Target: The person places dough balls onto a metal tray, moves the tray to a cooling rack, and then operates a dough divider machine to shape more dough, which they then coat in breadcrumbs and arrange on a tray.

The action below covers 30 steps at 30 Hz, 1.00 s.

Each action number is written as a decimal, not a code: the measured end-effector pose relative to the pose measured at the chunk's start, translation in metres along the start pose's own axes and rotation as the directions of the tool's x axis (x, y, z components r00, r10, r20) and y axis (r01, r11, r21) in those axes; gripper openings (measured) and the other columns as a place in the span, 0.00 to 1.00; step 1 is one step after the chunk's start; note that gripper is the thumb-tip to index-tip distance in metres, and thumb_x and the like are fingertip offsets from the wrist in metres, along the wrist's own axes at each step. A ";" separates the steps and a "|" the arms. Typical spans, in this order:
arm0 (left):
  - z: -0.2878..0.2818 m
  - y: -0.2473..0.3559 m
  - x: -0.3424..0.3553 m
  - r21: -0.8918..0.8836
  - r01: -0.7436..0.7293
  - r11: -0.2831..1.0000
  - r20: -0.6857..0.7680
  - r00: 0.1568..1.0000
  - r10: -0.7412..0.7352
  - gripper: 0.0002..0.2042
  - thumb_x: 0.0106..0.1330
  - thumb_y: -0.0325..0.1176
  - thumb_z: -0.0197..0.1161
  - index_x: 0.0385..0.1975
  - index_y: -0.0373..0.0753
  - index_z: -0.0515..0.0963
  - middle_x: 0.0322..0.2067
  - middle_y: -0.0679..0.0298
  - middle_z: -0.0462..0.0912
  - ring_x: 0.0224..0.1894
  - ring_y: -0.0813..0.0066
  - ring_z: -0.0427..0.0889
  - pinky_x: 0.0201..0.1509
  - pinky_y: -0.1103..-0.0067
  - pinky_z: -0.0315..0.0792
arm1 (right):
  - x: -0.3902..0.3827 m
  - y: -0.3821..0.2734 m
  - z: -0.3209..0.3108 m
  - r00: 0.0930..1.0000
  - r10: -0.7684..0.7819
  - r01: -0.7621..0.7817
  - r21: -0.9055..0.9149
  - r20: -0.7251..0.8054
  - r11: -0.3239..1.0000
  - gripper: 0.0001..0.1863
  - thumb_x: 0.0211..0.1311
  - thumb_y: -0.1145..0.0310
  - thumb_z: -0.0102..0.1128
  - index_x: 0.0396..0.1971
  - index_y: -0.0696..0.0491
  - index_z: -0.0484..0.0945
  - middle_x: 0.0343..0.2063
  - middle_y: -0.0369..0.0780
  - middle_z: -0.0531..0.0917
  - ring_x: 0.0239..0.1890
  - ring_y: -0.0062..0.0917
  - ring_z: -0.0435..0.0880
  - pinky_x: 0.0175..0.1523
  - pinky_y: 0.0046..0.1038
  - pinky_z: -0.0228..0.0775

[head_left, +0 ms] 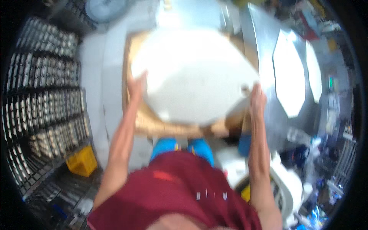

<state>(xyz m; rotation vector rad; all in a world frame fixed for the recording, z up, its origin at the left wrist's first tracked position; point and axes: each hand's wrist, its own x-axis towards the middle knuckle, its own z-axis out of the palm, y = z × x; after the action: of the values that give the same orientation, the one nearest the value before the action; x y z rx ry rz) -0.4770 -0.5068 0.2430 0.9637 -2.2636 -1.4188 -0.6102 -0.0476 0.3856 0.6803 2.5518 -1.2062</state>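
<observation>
A large white many-sided board (197, 71) with a small dark opening (244, 89) near its right side lies over a wooden board (136, 122). My left hand (138, 84) has its fingers on the white board's left edge, gripping it. At the opposite edge, beside the opening, my right hand (257, 94) grips the board with fingers curled. The picture is blurred, so whether the white board rests on the wood or is slightly raised above it I cannot tell.
A metal table (260, 130) at right holds two white polygon boards (289, 73) (313, 71). Racks (46, 107) of pale pieces line the left, with a yellow crate (81, 160). A round grey object (105, 8) sits at upper left, a white curved object (287, 184) at lower right.
</observation>
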 end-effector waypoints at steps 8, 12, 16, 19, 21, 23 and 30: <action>0.007 0.098 -0.009 -0.050 0.179 0.983 0.100 0.980 -0.173 0.30 0.58 0.52 0.73 0.46 0.28 0.77 0.46 0.47 0.84 0.48 0.61 0.84 0.47 0.70 0.78 | -0.002 0.010 -0.040 0.980 -0.108 0.166 0.383 -0.169 0.909 0.21 0.76 0.58 0.49 0.21 0.50 0.72 0.17 0.29 0.66 0.21 0.14 0.62 0.27 0.22 0.56; 0.051 0.145 -0.012 0.149 0.172 0.974 0.214 0.956 -0.202 0.32 0.58 0.51 0.72 0.49 0.26 0.78 0.46 0.46 0.84 0.49 0.59 0.84 0.49 0.69 0.77 | 0.048 0.046 -0.094 0.961 -0.166 0.176 0.030 -0.220 0.984 0.24 0.73 0.55 0.52 0.22 0.60 0.75 0.19 0.36 0.72 0.21 0.22 0.67 0.30 0.30 0.61; 0.097 0.103 -0.010 0.216 0.179 0.960 0.412 0.875 -0.256 0.31 0.62 0.51 0.70 0.54 0.29 0.77 0.48 0.51 0.84 0.49 0.64 0.84 0.52 0.70 0.76 | 0.074 0.038 -0.111 0.943 -0.181 0.177 -0.040 -0.278 0.983 0.28 0.70 0.51 0.55 0.23 0.64 0.78 0.20 0.41 0.76 0.24 0.29 0.71 0.34 0.37 0.65; 0.095 0.125 -0.036 -0.025 0.181 0.983 0.483 0.863 -0.147 0.30 0.66 0.52 0.64 0.57 0.31 0.76 0.49 0.55 0.84 0.49 0.67 0.83 0.56 0.73 0.74 | 0.054 0.010 -0.163 0.948 -0.171 0.184 0.024 -0.270 0.983 0.25 0.69 0.52 0.56 0.25 0.61 0.83 0.24 0.41 0.80 0.29 0.28 0.74 0.37 0.37 0.67; 0.109 0.176 -0.036 -0.196 0.158 0.968 0.506 0.862 -0.038 0.30 0.67 0.54 0.62 0.57 0.32 0.77 0.48 0.56 0.84 0.49 0.68 0.83 0.57 0.73 0.73 | 0.068 -0.004 -0.236 0.855 -0.342 0.248 -0.272 -0.389 0.930 0.21 0.69 0.53 0.58 0.31 0.57 0.86 0.27 0.37 0.82 0.29 0.25 0.75 0.36 0.34 0.68; 0.124 0.239 -0.047 -0.207 0.074 0.976 0.526 0.849 0.047 0.31 0.67 0.55 0.61 0.58 0.32 0.75 0.50 0.56 0.83 0.50 0.68 0.82 0.58 0.74 0.73 | 0.088 0.009 -0.300 0.788 -0.390 0.201 -0.400 -0.477 0.894 0.19 0.69 0.54 0.58 0.32 0.56 0.85 0.28 0.37 0.82 0.30 0.26 0.76 0.37 0.35 0.69; 0.114 0.288 -0.061 -0.141 -0.351 0.926 0.468 0.800 0.375 0.31 0.65 0.50 0.66 0.59 0.33 0.72 0.56 0.49 0.75 0.55 0.57 0.77 0.56 0.65 0.73 | 0.149 0.064 -0.369 0.769 -0.335 -0.010 -0.534 -0.544 0.846 0.15 0.67 0.56 0.58 0.37 0.53 0.83 0.31 0.40 0.82 0.33 0.30 0.79 0.39 0.37 0.72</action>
<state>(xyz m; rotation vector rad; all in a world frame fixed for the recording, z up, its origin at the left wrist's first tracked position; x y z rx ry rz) -0.6066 -0.3058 0.4485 0.1210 -2.5565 -1.6559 -0.7126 0.3194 0.5166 0.8231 3.3412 -0.2708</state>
